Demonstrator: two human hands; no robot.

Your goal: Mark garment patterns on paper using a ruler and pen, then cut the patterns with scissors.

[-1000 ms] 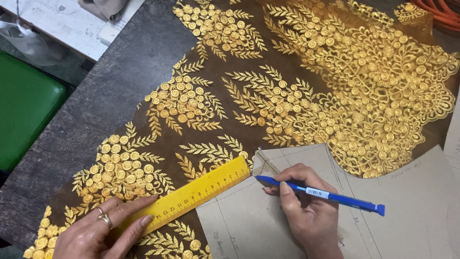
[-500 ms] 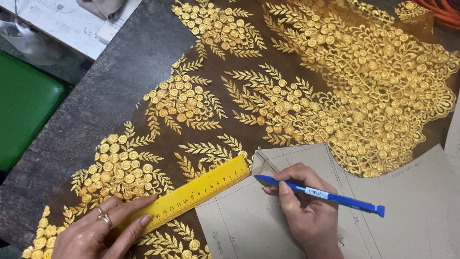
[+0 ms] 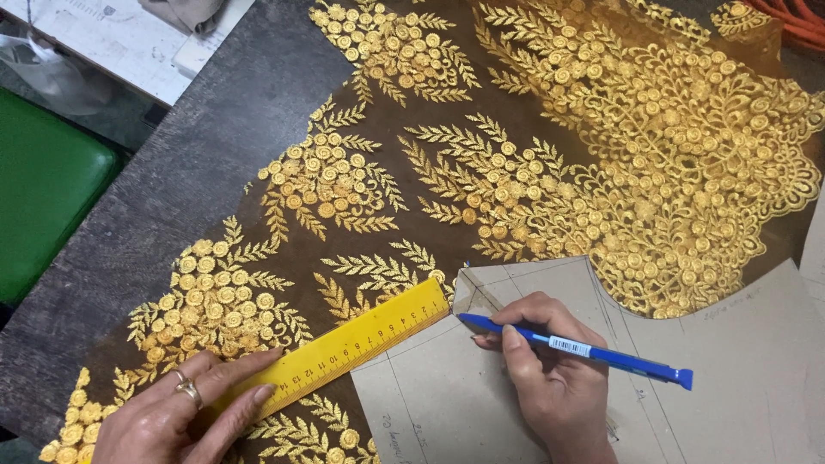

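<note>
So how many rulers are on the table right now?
1: a yellow ruler lies on the embroidered fabric, pinned by the left hand. None shows elsewhere; others may lie outside the frame.

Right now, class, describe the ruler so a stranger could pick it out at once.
Start at the dark table covered by brown fabric with gold embroidery. Near its lower edge, the left hand presses down a yellow ruler lying slantwise beside the grey paper pattern. It is the only flat yellow strip with black markings.

Ruler (image 3: 344,347) left of pattern (image 3: 687,378)
</note>
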